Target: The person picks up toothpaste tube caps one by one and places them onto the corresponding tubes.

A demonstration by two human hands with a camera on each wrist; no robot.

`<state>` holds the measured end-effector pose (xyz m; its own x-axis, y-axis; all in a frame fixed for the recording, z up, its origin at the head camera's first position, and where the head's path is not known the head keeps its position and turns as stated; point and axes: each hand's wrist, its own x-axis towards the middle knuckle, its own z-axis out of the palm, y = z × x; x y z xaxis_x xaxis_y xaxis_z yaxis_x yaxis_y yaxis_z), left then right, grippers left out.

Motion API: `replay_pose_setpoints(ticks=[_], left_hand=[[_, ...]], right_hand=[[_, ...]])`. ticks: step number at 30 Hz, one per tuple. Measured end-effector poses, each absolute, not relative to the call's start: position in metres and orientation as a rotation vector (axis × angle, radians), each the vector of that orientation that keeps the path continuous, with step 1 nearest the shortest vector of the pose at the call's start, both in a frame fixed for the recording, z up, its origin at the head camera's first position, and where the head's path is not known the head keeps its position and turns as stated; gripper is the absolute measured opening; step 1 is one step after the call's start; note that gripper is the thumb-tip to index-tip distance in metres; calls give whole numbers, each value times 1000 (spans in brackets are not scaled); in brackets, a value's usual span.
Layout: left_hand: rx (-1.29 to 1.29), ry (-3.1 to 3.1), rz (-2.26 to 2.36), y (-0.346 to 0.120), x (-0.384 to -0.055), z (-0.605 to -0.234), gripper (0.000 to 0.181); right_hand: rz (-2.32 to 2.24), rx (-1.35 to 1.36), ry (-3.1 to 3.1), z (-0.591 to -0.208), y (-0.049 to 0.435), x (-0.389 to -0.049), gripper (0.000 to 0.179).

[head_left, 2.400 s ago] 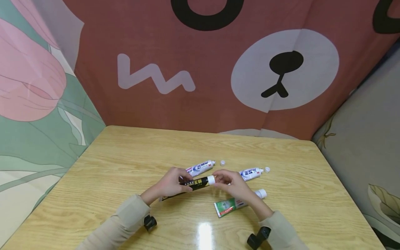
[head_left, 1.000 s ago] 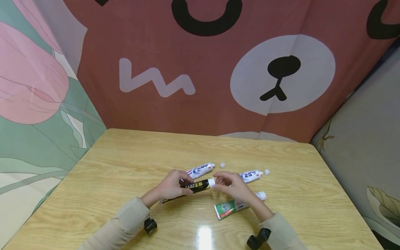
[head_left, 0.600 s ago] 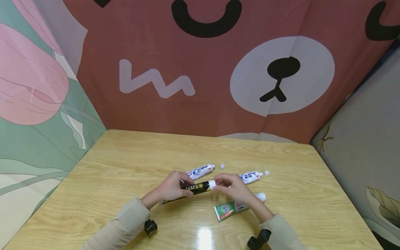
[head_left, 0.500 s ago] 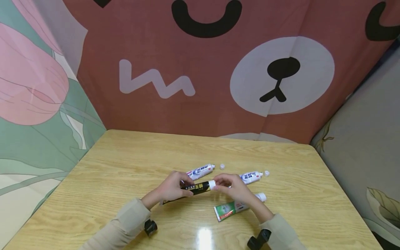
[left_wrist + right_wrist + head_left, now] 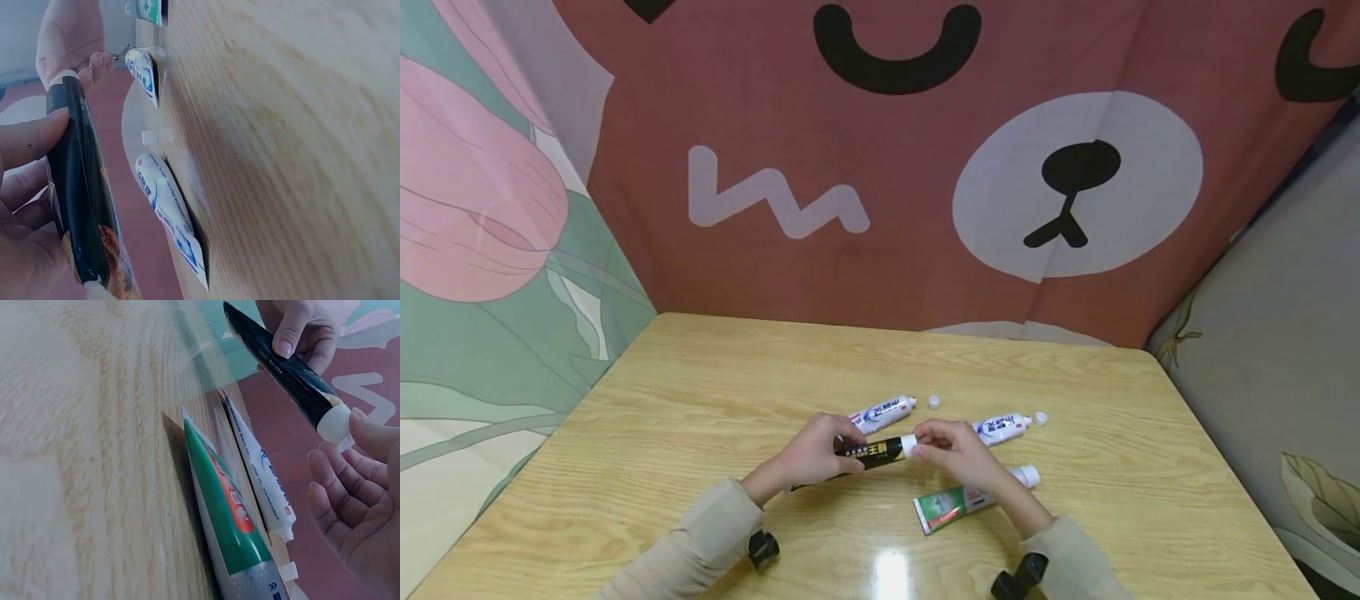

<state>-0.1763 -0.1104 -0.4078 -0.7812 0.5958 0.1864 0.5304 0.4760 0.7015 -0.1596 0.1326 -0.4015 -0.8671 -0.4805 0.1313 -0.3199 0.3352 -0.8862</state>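
A black toothpaste tube [image 5: 880, 452] with gold lettering is held above the table by my left hand [image 5: 816, 450], thumb on the near side and fingers behind. It slants up to the right, its flat end toward my left wrist. The thumb and forefinger of my right hand [image 5: 958, 452] pinch the white cap [image 5: 334, 423] at its right end; the other fingers curl loosely below. In the head view, a white toothpaste tube [image 5: 883, 412] lies just behind the black one, partly covered by my left hand. Below my right wrist lies a green and silver toothpaste tube [image 5: 942, 508] with its cap on.
A second uncapped white toothpaste tube [image 5: 1000, 428] lies beyond my right hand. Two small loose caps, a left cap [image 5: 934, 402] and a right cap [image 5: 1041, 418], sit near the tubes' nozzles. The wooden table [image 5: 722, 375] ends at a printed cloth backdrop [image 5: 820, 275].
The head view has tilted slightly, so everything sits a little lower. My right fingertips have shifted slightly at the cap; my left hand keeps its hold and the lying tubes stay put.
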Motion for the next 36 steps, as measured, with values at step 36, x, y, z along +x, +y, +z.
replay_pose_setpoints(ticks=[36], left_hand=[[990,2682,1024,-109,-182,-428,21]], right_hand=[[-1561,-685,2430,-418,154,-169,25]])
